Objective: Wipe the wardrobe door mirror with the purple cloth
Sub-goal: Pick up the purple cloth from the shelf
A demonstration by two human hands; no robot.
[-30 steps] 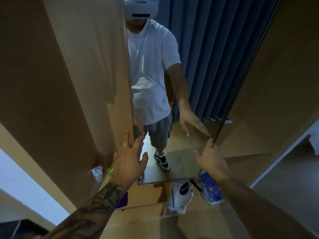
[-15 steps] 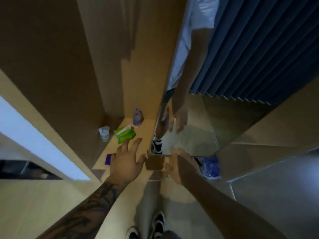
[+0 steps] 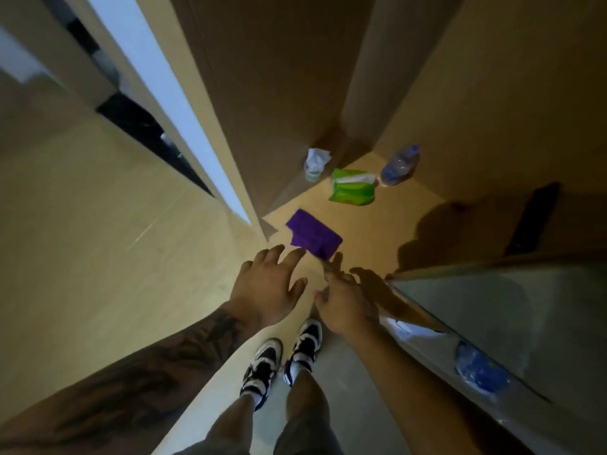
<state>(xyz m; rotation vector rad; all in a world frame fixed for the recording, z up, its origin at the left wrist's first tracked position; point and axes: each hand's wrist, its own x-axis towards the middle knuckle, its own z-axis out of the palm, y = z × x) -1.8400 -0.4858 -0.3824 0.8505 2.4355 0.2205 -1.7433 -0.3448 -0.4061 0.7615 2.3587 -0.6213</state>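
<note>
**Both hands reach down toward the purple cloth**

The folded purple cloth (image 3: 313,238) lies flat on the light wooden wardrobe floor (image 3: 371,231), near its front edge. The left hand (image 3: 267,290) hovers just short of the cloth, its grip apart with fingers spread, fingertips near the cloth's near edge; contact cannot be told. The right hand (image 3: 348,303) is beside it, grip also apart, fingers blurred. Behind the cloth sit a green wipes packet (image 3: 352,191), a clear plastic water bottle (image 3: 399,165) and a small white crumpled container (image 3: 315,164). The mirrored wardrobe door (image 3: 512,320) stands to the cloth's right.
</note>
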